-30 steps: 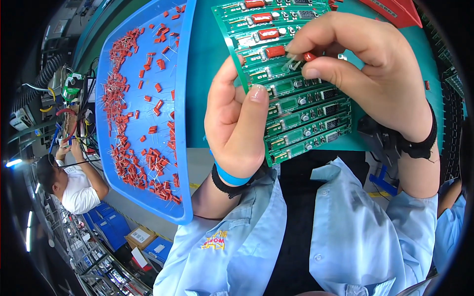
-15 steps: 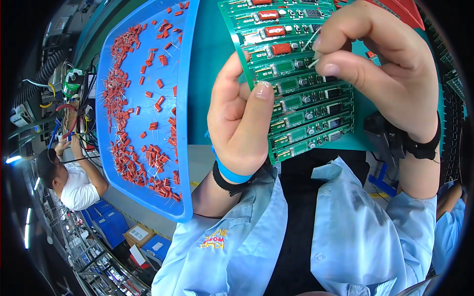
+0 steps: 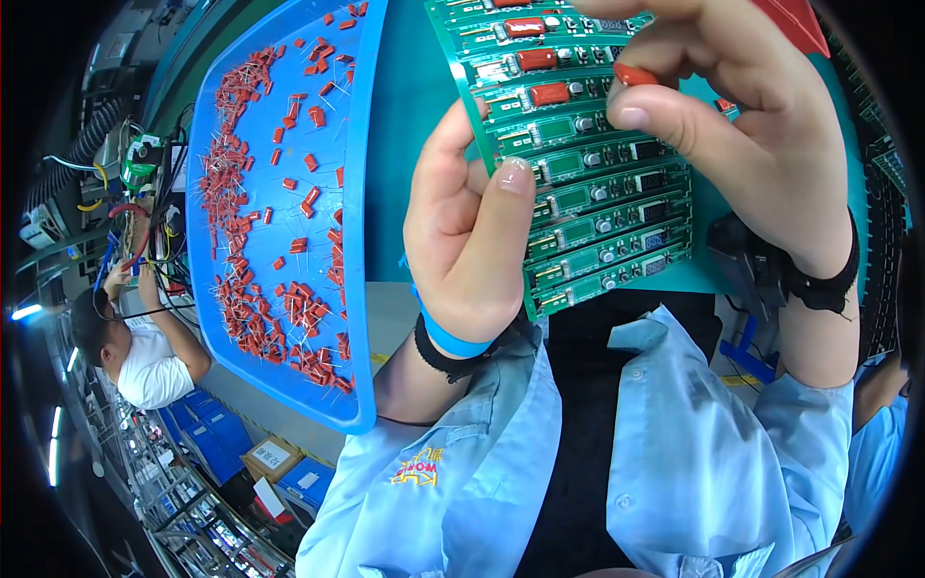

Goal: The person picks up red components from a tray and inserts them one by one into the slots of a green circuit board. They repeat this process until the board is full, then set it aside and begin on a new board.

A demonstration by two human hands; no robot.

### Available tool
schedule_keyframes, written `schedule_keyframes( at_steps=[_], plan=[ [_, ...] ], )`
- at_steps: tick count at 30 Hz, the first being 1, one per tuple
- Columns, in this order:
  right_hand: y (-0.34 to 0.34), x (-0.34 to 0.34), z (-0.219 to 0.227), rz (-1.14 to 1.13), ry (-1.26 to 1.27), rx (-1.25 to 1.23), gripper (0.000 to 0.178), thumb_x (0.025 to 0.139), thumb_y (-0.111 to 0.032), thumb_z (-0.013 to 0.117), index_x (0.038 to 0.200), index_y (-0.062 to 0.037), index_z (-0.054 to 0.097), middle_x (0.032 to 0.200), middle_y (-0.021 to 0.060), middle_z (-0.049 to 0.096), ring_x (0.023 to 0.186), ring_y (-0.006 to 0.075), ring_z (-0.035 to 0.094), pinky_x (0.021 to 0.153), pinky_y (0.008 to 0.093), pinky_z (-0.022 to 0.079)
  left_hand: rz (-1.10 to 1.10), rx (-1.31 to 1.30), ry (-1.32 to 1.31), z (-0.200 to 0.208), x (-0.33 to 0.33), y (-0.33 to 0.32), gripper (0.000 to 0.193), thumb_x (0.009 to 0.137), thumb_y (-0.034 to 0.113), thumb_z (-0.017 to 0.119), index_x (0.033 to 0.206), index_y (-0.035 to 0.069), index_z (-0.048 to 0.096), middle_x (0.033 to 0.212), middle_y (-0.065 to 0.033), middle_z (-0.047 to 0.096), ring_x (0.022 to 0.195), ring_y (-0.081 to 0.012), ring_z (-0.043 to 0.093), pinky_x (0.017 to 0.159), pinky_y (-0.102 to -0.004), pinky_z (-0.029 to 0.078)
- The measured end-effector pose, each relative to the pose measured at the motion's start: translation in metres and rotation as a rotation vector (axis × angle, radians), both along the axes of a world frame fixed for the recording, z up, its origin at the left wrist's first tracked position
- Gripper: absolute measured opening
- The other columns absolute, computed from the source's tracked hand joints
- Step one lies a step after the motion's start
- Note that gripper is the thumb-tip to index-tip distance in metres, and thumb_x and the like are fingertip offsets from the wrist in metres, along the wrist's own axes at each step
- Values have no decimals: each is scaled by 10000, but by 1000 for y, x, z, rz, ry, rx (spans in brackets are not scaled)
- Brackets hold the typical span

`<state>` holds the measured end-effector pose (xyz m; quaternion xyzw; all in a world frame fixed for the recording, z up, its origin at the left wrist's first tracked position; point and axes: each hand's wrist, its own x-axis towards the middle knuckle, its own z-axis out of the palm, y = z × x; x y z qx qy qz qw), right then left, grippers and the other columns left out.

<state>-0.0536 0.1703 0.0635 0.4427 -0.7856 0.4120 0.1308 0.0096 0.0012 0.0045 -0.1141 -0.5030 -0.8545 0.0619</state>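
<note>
My left hand (image 3: 472, 226) grips the left edge of a green circuit board panel (image 3: 568, 231), thumb on its face and fingers behind. The panel is made of several narrow strips, held tilted up. Red block-shaped capacitors sit on the upper strips, one of them a seated capacitor (image 3: 549, 93); the lower strips show bare outlines at that spot. Over the panel's upper right, my right hand (image 3: 742, 125) pinches a loose red capacitor (image 3: 634, 75) between thumb and forefinger. Its wire legs are hidden by the fingers.
A blue tray (image 3: 371, 241) at the left holds many scattered red capacitors with wire legs. Below the panel lies a green work mat (image 3: 409, 58). A red container (image 3: 795, 24) stands at the far right. Another person (image 3: 145, 347) works at the left.
The capacitor in my right hand has turned: its wire legs showed before, and now its red body does. My left hand and the panel stay in place.
</note>
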Motion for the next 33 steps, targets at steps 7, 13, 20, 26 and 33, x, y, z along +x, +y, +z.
schedule_keyframes(
  at_steps=[7, 13, 20, 26, 33],
  plan=[
    [-4, 1, -8, 42, 17, -83, 159, 738, 31, 627, 892, -2, 642, 793, 69, 578, 746, 171, 558, 640, 265, 432, 6, -19, -9, -2, -1, -2, 437, 917, -23, 383, 1337, -43, 263, 1088, -151, 584, 917, -117, 581, 797, -243, 458],
    [-12, 3, 1, 7, -41, -11, 161, 732, 16, 639, 891, -5, 643, 796, 70, 586, 745, 180, 564, 638, 272, 438, 8, -25, 57, -4, -1, -2, 378, 907, 26, 382, 1268, -85, 368, 1146, -197, 546, 1015, -226, 575, 893, -345, 465],
    [-18, 2, 13, -53, -138, 129, 171, 720, -16, 664, 890, -12, 645, 801, 74, 605, 740, 198, 578, 630, 286, 451, -14, -1, 88, -3, -2, -1, 376, 910, 23, 379, 1269, -86, 368, 1147, -191, 547, 1014, -218, 574, 894, -339, 463],
    [-18, 5, 22, -109, -220, 249, 185, 709, -43, 685, 888, -17, 647, 804, 77, 620, 735, 214, 590, 623, 298, 463, -1, -15, 97, -3, -1, 1, 370, 914, 26, 378, 1266, -85, 375, 1150, -185, 548, 1010, -210, 576, 891, -331, 463],
    [-17, 8, 35, -166, -308, 385, 206, 697, -75, 710, 887, -24, 649, 808, 80, 639, 730, 233, 604, 615, 312, 476, -56, 24, 20, 1, -1, 1, 437, 917, -20, 359, 1340, -49, 251, 1145, -191, 547, 988, -181, 579, 852, -294, 472]
  ],
)
